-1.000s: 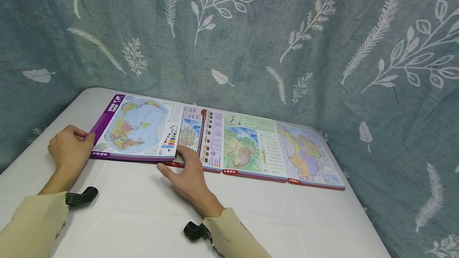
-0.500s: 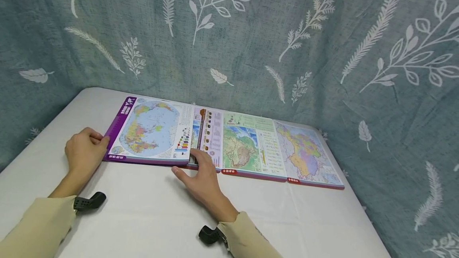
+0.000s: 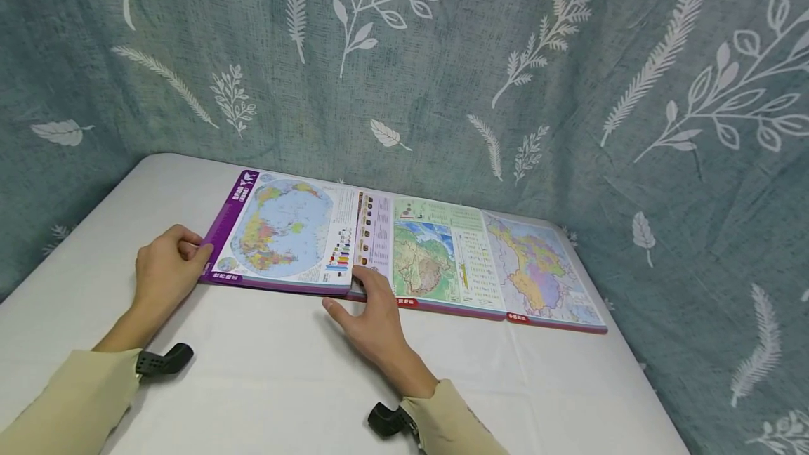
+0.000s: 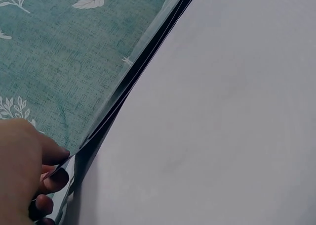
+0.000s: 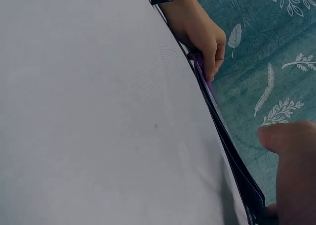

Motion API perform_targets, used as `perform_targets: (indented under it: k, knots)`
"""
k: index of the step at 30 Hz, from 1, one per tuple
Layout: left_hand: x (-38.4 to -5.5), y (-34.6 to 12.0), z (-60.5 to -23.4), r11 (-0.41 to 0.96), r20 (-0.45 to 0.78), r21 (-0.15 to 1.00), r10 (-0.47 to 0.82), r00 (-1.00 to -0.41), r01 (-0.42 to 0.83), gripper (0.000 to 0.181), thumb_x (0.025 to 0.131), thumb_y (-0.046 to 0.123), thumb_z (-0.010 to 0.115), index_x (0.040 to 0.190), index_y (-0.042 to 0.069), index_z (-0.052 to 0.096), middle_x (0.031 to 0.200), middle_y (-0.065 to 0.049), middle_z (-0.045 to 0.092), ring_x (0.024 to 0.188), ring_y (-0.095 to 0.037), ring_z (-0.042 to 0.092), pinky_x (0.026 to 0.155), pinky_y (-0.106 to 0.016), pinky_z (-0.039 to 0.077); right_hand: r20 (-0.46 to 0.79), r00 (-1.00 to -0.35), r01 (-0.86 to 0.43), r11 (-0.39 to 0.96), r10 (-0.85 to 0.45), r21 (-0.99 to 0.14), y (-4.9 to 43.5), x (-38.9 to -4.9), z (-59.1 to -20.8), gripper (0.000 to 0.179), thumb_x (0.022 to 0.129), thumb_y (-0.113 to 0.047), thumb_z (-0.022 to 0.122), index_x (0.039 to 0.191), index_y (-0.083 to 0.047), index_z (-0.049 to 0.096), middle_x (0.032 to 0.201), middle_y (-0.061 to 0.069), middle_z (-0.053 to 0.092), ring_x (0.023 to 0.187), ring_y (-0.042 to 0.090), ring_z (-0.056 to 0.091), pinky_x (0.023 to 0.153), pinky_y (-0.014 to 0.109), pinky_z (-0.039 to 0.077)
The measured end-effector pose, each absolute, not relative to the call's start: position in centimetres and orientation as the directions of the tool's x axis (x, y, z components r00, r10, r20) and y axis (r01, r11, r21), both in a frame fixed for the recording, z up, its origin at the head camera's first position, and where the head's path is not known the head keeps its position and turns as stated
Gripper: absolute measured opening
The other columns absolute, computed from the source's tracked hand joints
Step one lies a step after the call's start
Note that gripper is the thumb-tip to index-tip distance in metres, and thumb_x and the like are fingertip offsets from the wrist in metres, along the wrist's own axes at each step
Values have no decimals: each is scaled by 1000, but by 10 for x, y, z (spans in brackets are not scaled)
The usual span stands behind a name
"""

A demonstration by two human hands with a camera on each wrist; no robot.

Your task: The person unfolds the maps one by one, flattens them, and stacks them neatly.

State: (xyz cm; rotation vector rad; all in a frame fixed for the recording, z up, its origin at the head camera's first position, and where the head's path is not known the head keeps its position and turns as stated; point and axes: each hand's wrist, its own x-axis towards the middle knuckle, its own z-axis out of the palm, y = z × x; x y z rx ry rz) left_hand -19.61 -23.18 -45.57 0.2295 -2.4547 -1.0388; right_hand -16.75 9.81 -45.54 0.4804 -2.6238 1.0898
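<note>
A world map sheet (image 3: 281, 230) with a purple left border lies face up on the white table. My left hand (image 3: 169, 265) pinches its left edge near the front corner; the left wrist view shows my left hand (image 4: 22, 170) with thumb and fingers on the thin edge. At the map's front right corner is my right hand (image 3: 378, 321), its fingertips touching the corner and its thumb spread away in front. Under the world map's right side lies a pink-and-white printed sheet (image 3: 381, 230), mostly covered. Side by side to its right are a green relief map (image 3: 425, 258) and a coloured regional map (image 3: 537, 269).
The white tabletop (image 3: 272, 371) stretches in front of the maps. Behind and at both sides hangs a teal curtain (image 3: 430, 90) with white leaf prints. Each wrist carries a black camera, including the left wrist camera (image 3: 164, 359).
The world map has slid right along the table, covering more of the pink-and-white sheet. Both hands have moved right with it. The relief and regional maps have stayed in place.
</note>
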Motion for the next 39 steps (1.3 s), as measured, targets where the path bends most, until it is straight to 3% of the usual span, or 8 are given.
perform_targets:
  k: [18,39]
  knots:
    - [-196,-220,-457,738,396,648,-111,-912,191,25,93,17,78,104,-3,67,70,-5,58,66,-20,48,64,-34,34,359,-921,-359,688,-151,-631,127,-164,-456,65,87,-39,83,140,-6,62,142,12,63,137,29,55,113,49,44]
    - [-195,-206,-458,746,399,620,-35,-916,242,32,89,17,82,110,-3,67,72,-2,56,68,-18,46,66,-35,34,414,-894,-404,714,-174,-571,145,-163,-458,63,88,-38,83,136,-3,63,137,12,65,127,28,58,97,44,52]
